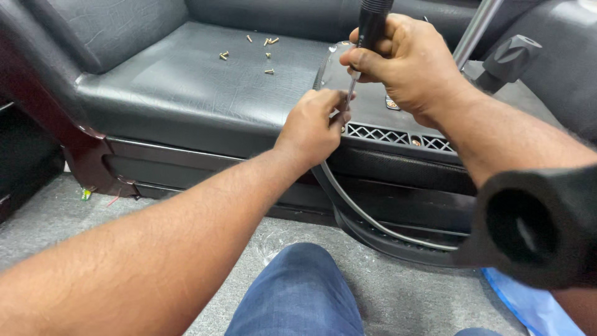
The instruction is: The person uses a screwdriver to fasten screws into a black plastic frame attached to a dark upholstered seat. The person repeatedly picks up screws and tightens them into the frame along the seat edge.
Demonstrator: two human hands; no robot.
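At the far left a dark red wooden armrest frames a black leather sofa, whose seat cushion carries a loose scatter of small brass screws toward its back edge, well apart from both hands. Below the sofa lies grey carpet, and a blue-jeaned knee shows at the bottom middle. The left hand reaches in from the lower left, its grip pressed together, fingertips pinching the thin metal shaft near the tip of a screwdriver at the near edge of a black plastic panel. That panel rests on the seat's front edge, to the right of the screws, with a diamond-patterned grille along its lower border and a curved grey trim strip sweeping down from it toward the floor. Just above, the right hand closes its grip around the screwdriver's black ribbed handle, holding the tool nearly upright, the shaft running down into the left fingertips. Further right a chrome tube slants upward beside a black knob, and a black foam-covered bar end fills the near right, with blue plastic sheet beneath it.
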